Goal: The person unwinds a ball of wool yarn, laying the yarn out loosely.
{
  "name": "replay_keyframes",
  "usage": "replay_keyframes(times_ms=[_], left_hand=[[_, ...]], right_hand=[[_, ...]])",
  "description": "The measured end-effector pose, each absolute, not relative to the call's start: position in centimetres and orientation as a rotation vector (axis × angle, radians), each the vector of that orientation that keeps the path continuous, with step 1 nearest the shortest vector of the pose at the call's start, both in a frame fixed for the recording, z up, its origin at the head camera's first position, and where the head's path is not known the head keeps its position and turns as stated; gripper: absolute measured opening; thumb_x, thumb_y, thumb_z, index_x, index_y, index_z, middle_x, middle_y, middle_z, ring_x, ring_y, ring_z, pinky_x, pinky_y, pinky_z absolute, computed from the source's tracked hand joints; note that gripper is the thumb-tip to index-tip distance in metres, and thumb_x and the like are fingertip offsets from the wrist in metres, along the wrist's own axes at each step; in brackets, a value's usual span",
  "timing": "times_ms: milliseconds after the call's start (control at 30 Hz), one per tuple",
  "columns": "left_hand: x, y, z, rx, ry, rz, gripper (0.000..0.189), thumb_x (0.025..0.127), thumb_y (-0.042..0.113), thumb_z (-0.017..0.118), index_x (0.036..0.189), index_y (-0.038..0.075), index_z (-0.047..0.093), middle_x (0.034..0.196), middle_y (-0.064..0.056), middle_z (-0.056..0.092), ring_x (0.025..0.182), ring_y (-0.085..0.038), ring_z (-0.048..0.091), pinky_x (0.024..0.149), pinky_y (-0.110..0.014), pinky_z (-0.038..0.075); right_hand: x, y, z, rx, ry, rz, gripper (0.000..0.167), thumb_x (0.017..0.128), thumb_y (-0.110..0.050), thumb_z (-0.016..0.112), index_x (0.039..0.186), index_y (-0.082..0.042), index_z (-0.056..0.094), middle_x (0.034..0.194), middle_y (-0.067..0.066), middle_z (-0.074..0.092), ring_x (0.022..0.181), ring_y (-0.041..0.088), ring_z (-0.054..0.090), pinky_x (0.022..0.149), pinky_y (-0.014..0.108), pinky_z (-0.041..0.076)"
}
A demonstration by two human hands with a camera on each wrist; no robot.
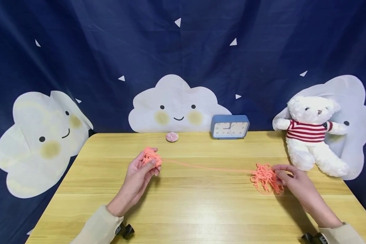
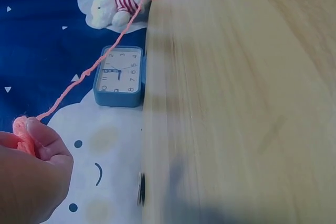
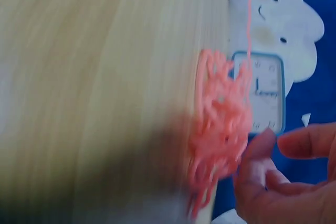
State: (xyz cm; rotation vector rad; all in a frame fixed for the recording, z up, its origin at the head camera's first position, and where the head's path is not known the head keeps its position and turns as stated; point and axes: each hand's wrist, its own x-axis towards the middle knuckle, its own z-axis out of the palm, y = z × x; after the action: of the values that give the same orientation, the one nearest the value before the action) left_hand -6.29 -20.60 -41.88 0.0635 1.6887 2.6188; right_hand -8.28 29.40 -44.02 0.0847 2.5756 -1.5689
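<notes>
Our left hand (image 1: 140, 174) grasps the yarn bundle (image 1: 151, 156). Our right hand (image 1: 297, 183) touches the loose tangle (image 1: 265, 178); its grip we cannot tell.

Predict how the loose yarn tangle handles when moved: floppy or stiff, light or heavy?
The loose yarn tangle is probably floppy: its loops splay and curl freely. Likely light for its size, given thin strands with gaps between. Pulling it may tug the strand running to the wound bundle in the left hand.
</notes>
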Motion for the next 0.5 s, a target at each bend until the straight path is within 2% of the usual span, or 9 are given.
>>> replay_keyframes(times_ms=[100, 167, 233, 333, 433, 500], left_hand=[[-6.3, -20.5, -41.9, 0.082, 1.686, 2.603, 0.046, 0.109, -0.002, 0.061, 0.154, -0.005, 0.047, 0.102, -0.006, 0.069, 0.082, -0.016, 0.069, 0.067, -0.022, 0.057], [-6.3, -20.5, -41.9, 0.093, 1.684, 2.594, 0.05, 0.11, -0.002, 0.061, 0.156, -0.008, 0.044, 0.102, -0.006, 0.069, 0.082, -0.016, 0.069, 0.067, -0.022, 0.057], [-6.3, -20.5, -41.9, 0.101, 1.683, 2.588, 0.052, 0.11, -0.002, 0.06, 0.158, -0.011, 0.04, 0.102, -0.006, 0.069, 0.083, -0.016, 0.07, 0.068, -0.022, 0.058], [-6.3, -20.5, -41.9, 0.097, 1.686, 2.584, 0.052, 0.11, -0.003, 0.058, 0.158, -0.012, 0.04, 0.102, -0.006, 0.069, 0.083, -0.016, 0.069, 0.067, -0.022, 0.058], [-6.3, -20.4, -41.9, 0.104, 1.685, 2.576, 0.051, 0.11, -0.003, 0.058, 0.157, -0.011, 0.041, 0.103, -0.007, 0.068, 0.083, -0.016, 0.069, 0.068, -0.023, 0.058], [-6.3, -20.3, -41.9, 0.116, 1.682, 2.567, 0.05, 0.11, -0.001, 0.06, 0.156, -0.009, 0.043, 0.104, -0.007, 0.068, 0.084, -0.017, 0.069, 0.069, -0.023, 0.058]], right_hand=[[-7.8, 27.6, -44.1, 0.169, 2.725, -1.648, 0.032, 0.111, -0.011, 0.061, 0.132, 0.012, 0.065, 0.109, -0.011, 0.065, 0.081, 0.006, 0.061, 0.063, 0.025, 0.054], [-7.5, 26.3, -44.1, 0.249, 2.794, -1.747, 0.025, 0.108, -0.007, 0.063, 0.126, 0.009, 0.07, 0.102, -0.014, 0.063, 0.074, 0.007, 0.057, 0.057, 0.023, 0.049], [-7.4, 25.1, -44.2, 0.299, 2.783, -1.875, 0.02, 0.107, -0.004, 0.062, 0.121, 0.007, 0.071, 0.099, -0.016, 0.063, 0.073, 0.006, 0.056, 0.057, 0.021, 0.049], [-7.5, 23.4, -44.1, 0.243, 2.676, -1.995, 0.014, 0.107, -0.001, 0.062, 0.117, 0.005, 0.07, 0.087, -0.009, 0.067, 0.071, 0.007, 0.058, 0.056, 0.021, 0.049], [-7.5, 21.7, -43.7, 0.112, 2.521, -2.029, 0.015, 0.109, -0.004, 0.063, 0.121, 0.004, 0.068, 0.086, -0.001, 0.069, 0.072, 0.01, 0.061, 0.054, 0.023, 0.05], [-7.6, 20.6, -43.5, 0.009, 2.442, -2.015, 0.021, 0.108, -0.003, 0.063, 0.128, 0.003, 0.067, 0.088, 0.006, 0.07, 0.074, 0.014, 0.064, 0.057, 0.024, 0.053]])
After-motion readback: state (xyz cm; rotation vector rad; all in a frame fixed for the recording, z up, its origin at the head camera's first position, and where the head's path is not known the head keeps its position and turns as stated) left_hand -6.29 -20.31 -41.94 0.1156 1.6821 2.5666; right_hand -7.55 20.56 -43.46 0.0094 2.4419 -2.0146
